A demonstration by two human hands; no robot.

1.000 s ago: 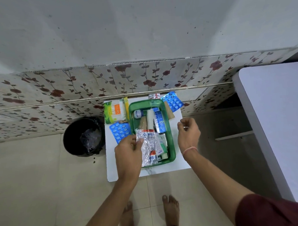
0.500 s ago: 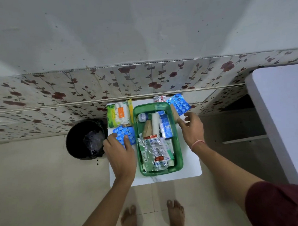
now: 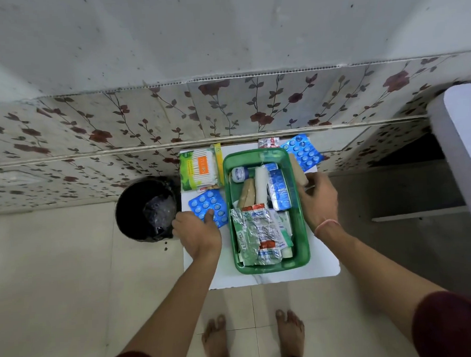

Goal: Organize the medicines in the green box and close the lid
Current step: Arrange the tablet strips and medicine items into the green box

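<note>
The open green box (image 3: 303, 229) stands on a small white table (image 3: 323, 263). It holds crumpled foil strips (image 3: 254, 237), a white roll (image 3: 261, 185), a blue carton (image 3: 279, 190), a small jar (image 3: 239, 174) and a tan roll (image 3: 247, 195). My left hand (image 3: 197, 232) pinches the near edge of a blue blister pack (image 3: 210, 203) lying left of the box. My right hand (image 3: 319, 199) curls around the near end of a tan bandage roll (image 3: 297, 170) lying against the box's right wall. No lid is in view.
A cotton swab packet (image 3: 199, 169) lies at the table's back left. A second blue blister pack (image 3: 303, 152) and a small red-white strip (image 3: 268, 142) lie at the back right. A black bin (image 3: 146, 209) stands left, a large white table (image 3: 464, 130) right.
My left hand let go of the foil strips in the box and moved left onto the blue blister pack. My right hand moved back along the box's right side onto the tan roll.
</note>
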